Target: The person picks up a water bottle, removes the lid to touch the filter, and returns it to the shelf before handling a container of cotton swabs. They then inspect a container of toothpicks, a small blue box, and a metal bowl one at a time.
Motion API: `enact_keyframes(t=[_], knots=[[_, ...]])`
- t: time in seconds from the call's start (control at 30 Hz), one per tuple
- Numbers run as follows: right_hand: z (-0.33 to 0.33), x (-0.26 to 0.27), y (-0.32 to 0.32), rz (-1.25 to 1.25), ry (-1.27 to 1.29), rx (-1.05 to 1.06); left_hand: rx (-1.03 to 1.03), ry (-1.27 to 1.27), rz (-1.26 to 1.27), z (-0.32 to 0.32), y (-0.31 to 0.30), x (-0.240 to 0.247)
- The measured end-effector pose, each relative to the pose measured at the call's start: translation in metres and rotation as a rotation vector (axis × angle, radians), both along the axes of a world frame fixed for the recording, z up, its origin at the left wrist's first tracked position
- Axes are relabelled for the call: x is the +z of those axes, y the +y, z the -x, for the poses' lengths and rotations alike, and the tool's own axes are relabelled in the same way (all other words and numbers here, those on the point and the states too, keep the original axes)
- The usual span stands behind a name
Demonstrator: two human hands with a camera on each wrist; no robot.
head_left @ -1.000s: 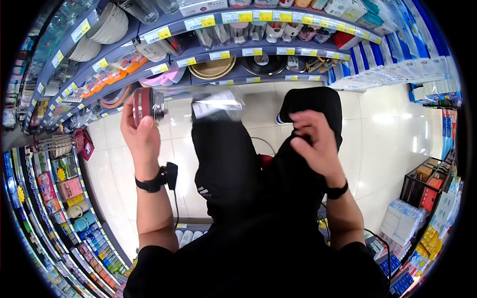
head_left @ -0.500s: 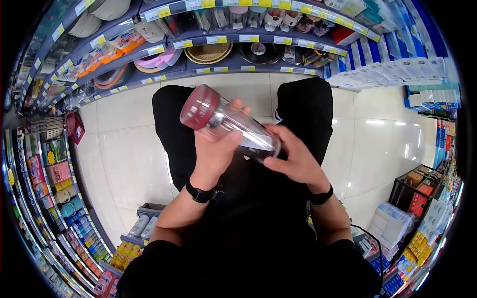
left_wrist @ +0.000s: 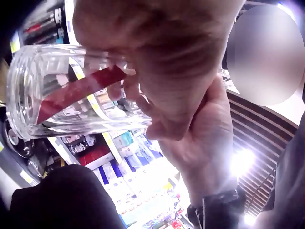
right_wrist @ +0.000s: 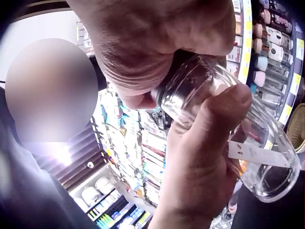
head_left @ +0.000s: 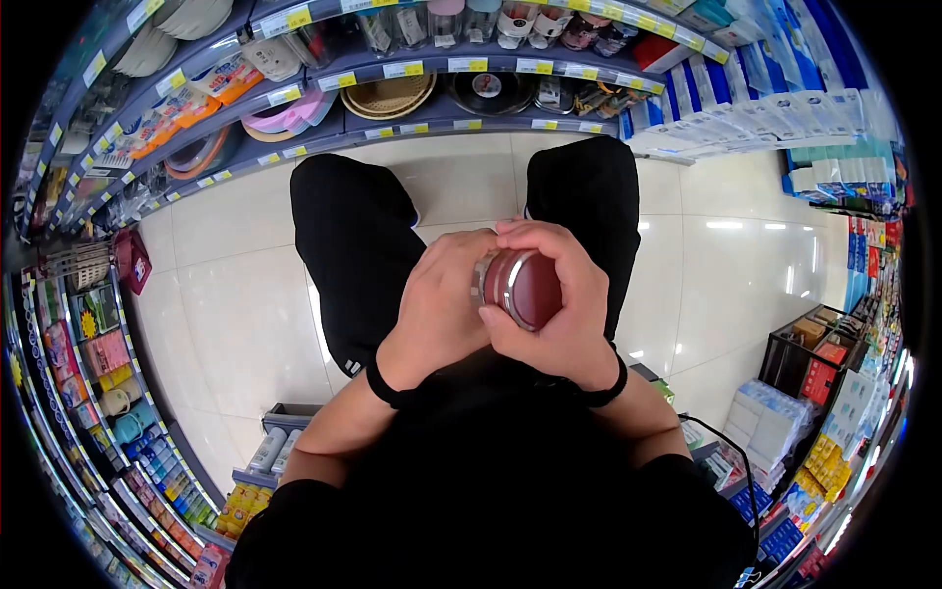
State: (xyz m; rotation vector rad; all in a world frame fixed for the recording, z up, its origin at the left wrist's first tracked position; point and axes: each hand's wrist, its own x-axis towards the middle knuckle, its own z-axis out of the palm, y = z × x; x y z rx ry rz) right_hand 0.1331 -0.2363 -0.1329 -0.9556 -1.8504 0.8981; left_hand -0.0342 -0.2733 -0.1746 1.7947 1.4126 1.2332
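A clear bottle (right_wrist: pixel 267 179) with a dark red lid (head_left: pixel 538 291) is held in both hands over the lap. My left hand (head_left: pixel 440 294) grips the clear body, its thumb lying along the side in the right wrist view. Curled around the lid is my right hand (head_left: pixel 577 304), with the thumb at its near edge. The bottle's base points away from the person, and the lid faces up toward the head. A white label (right_wrist: pixel 257 155) and a red strip (left_wrist: pixel 81 93) show on the clear wall. In the head view, the hands hide most of the body.
Ahead runs a shelf with cups, woven trays (head_left: pixel 390 95) and a pink basin (head_left: pixel 289 116). Blue-and-white packs (head_left: pixel 746 118) stand at the right. Black-trousered knees (head_left: pixel 343 211) flank the hands above pale floor tiles (head_left: pixel 235 265). A dark rack (head_left: pixel 810 353) stands on the right.
The left hand brought the bottle from the far left to the middle. The right hand came in, first at the base end, and now grips the lid. The lid has swung round to the right.
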Motion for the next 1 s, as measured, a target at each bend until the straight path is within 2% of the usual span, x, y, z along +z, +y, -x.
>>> enact_keyframes(t=[0.07,0.2,0.27,0.33,0.4,0.5,0.53,0.57,0.6,0.63,0.67,0.73,0.77,0.83,0.87,0.93,0.97,1.0], knots=[[-0.003,-0.007,0.002,-0.074,0.082,0.042,-0.099,0.070,-0.044,0.006,0.004,0.001],[-0.006,-0.006,0.000,-0.077,0.138,0.041,-0.143,0.049,-0.054,0.006,0.012,0.005],[-0.008,-0.005,0.000,-0.084,0.142,0.031,-0.187,0.043,-0.052,0.007,0.016,0.007],[-0.013,-0.003,-0.001,-0.123,0.091,0.120,-0.233,0.040,-0.047,0.011,0.017,0.009],[-0.016,0.006,-0.002,-0.095,0.081,0.172,-0.380,-0.029,0.209,0.016,0.010,0.012],[-0.021,0.009,0.004,-0.074,-0.064,0.351,-0.312,-0.006,0.180,0.012,0.003,0.013],[-0.023,0.016,0.007,-0.074,-0.064,0.344,-0.255,0.001,0.123,0.010,0.004,0.013],[-0.025,0.030,0.012,-0.110,-0.227,0.326,-0.261,0.002,0.120,0.009,0.004,0.011],[-0.026,0.038,0.014,-0.141,-0.392,0.309,-0.182,0.071,0.080,0.008,0.002,0.008],[-0.030,0.034,0.015,-0.152,-0.430,0.257,-0.100,0.140,0.041,0.008,0.001,0.006],[-0.031,0.038,0.009,0.054,-0.533,0.224,-0.095,0.138,0.044,0.008,0.000,0.005],[-0.034,0.038,0.008,0.220,-0.643,0.243,-0.035,0.283,0.001,0.009,0.000,0.005],[-0.036,0.036,0.011,0.218,-0.643,0.250,-0.064,0.275,0.004,0.011,0.000,0.005],[-0.036,0.031,0.015,-0.209,-0.510,0.317,-0.035,0.261,0.014,0.010,-0.002,0.006],[-0.034,0.034,0.015,-0.208,-0.506,0.324,-0.014,0.246,0.019,0.009,-0.003,0.007],[-0.029,0.045,0.015,-0.002,-0.369,0.211,-0.012,0.280,-0.007,0.010,-0.001,0.009],[-0.036,0.044,0.014,0.310,-0.509,0.266,-0.019,0.309,-0.040,0.010,0.000,0.010],[-0.037,0.039,0.014,0.307,-0.506,0.263,-0.020,0.313,-0.044,0.010,0.001,0.011]])
